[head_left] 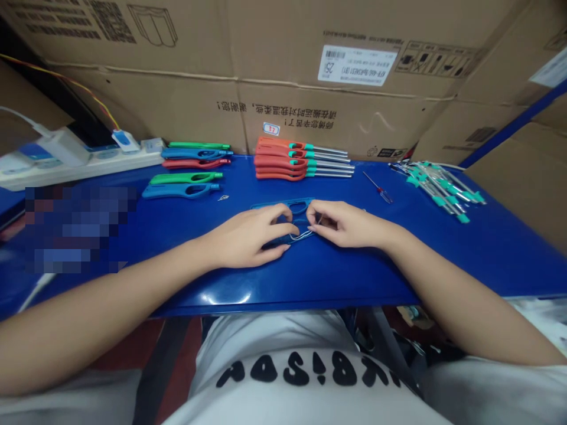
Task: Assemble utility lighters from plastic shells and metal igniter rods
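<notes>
A blue plastic lighter shell [297, 206] lies flat on the blue table [336, 271] in front of me. My left hand [248, 236] rests over its near half, fingers curled and pressing it down. My right hand [343, 223] pinches a thin wire part [302, 236] at the shell's middle, fingertips pressed together. Both hands almost touch above the shell. Much of the shell is hidden under my fingers.
Green, blue and red shells [190, 177] lie at the back left, several orange lighters [296, 159] with metal tubes at the back centre. A small screwdriver [378, 188] and a pile of teal-tipped tubes [438, 186] lie at the right. A power strip [80, 162] sits far left, cardboard boxes [310, 77] behind.
</notes>
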The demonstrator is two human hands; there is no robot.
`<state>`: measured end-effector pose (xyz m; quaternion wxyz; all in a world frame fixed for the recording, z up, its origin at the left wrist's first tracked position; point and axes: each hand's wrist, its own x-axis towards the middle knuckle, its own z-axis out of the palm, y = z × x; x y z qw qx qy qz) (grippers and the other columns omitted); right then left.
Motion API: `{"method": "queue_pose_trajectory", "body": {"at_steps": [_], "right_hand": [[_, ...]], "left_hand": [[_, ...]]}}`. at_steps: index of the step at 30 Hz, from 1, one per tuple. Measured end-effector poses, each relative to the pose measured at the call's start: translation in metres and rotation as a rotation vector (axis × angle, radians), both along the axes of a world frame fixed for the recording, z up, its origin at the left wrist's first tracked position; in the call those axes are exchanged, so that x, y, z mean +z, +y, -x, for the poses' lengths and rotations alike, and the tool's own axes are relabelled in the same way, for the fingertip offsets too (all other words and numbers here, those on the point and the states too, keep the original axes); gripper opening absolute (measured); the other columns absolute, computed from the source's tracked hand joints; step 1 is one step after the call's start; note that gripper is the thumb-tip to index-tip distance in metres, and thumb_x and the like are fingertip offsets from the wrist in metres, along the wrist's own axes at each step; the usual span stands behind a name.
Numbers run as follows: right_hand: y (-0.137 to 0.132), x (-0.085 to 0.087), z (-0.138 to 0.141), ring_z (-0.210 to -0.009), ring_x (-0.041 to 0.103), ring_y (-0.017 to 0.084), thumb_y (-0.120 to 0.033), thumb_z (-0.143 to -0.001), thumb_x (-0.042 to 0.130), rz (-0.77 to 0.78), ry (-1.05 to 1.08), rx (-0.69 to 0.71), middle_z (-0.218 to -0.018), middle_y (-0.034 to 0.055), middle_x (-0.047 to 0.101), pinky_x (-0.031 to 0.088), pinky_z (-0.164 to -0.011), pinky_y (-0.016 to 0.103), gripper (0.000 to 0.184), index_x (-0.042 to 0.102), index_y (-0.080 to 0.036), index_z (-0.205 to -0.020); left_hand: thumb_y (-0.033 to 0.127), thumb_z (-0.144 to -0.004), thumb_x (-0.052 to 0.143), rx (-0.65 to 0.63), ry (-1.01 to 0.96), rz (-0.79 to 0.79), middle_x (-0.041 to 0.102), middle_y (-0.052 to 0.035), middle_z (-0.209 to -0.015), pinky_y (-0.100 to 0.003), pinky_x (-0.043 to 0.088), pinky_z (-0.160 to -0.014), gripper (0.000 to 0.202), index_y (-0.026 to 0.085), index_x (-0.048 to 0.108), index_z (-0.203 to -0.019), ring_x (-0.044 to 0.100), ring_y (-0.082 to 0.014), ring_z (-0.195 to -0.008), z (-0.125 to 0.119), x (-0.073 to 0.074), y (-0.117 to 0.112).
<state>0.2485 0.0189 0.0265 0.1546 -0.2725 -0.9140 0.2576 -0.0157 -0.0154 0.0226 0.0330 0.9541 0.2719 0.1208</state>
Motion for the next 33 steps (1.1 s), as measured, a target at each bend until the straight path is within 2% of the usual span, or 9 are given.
{"method": "queue_pose_trajectory", "body": {"at_steps": [4, 6, 14, 19, 24, 33], "right_hand": [[-0.0002, 0.0004, 0.0005, -0.082, 0.058, 0.015, -0.015, -0.096, 0.051, -0.049, -0.002, 0.034, -0.096, 0.0047, 0.066, 0.044, -0.075, 0.028, 0.014, 0.063, -0.018, -0.103], [-0.0006, 0.0007, 0.0004, -0.084, 0.059, 0.017, -0.015, -0.096, 0.051, -0.063, -0.016, 0.043, -0.099, 0.0064, 0.067, 0.045, -0.076, 0.029, 0.016, 0.065, -0.017, -0.103], [-0.0019, 0.0014, -0.0001, -0.076, 0.057, 0.014, -0.011, -0.088, 0.055, -0.046, -0.048, 0.004, -0.097, 0.0051, 0.067, 0.043, -0.070, 0.026, 0.016, 0.065, -0.017, -0.099], [-0.0013, 0.0009, 0.0002, -0.073, 0.054, 0.014, -0.010, -0.085, 0.056, -0.033, -0.039, 0.006, -0.087, 0.0026, 0.064, 0.041, -0.068, 0.026, 0.012, 0.063, -0.017, -0.091], [-0.0024, 0.0012, 0.0014, -0.072, 0.054, 0.013, -0.011, -0.087, 0.056, -0.043, -0.027, 0.014, -0.093, 0.0037, 0.066, 0.042, -0.070, 0.026, 0.018, 0.065, -0.017, -0.101], [-0.0021, 0.0059, -0.0022, -0.070, 0.053, 0.011, -0.009, -0.085, 0.058, -0.047, 0.008, 0.076, -0.094, 0.0044, 0.066, 0.042, -0.066, 0.023, 0.016, 0.067, -0.015, -0.095]], "left_hand": [[0.031, -0.100, 0.053, -0.005, 0.001, -0.020, 0.055, -0.0099, -0.131, -0.033, 0.055, -0.087, 0.027, 0.023, 0.066, -0.123, 0.064, -0.0217, -0.103, 0.0004, 0.0007, -0.0004], [0.030, -0.100, 0.053, -0.008, 0.000, -0.035, 0.056, -0.0100, -0.132, -0.033, 0.055, -0.087, 0.027, 0.022, 0.066, -0.122, 0.065, -0.0218, -0.104, 0.0006, 0.0008, -0.0007], [0.029, -0.101, 0.053, -0.020, -0.008, -0.062, 0.058, -0.0101, -0.132, -0.033, 0.057, -0.087, 0.025, 0.021, 0.067, -0.119, 0.067, -0.0222, -0.105, 0.0004, 0.0002, -0.0022], [0.028, -0.101, 0.053, -0.025, -0.019, -0.064, 0.059, -0.0101, -0.132, -0.033, 0.057, -0.089, 0.024, 0.020, 0.068, -0.117, 0.067, -0.0224, -0.107, 0.0001, -0.0008, -0.0021], [0.028, -0.100, 0.054, -0.023, -0.036, -0.060, 0.059, -0.0095, -0.131, -0.033, 0.057, -0.089, 0.023, 0.020, 0.068, -0.116, 0.067, -0.0224, -0.107, 0.0001, -0.0017, -0.0016], [0.030, -0.101, 0.053, -0.025, -0.031, -0.063, 0.061, -0.0090, -0.130, -0.031, 0.056, -0.085, 0.024, 0.022, 0.071, -0.114, 0.068, -0.0211, -0.102, 0.0017, -0.0004, -0.0016]]}}
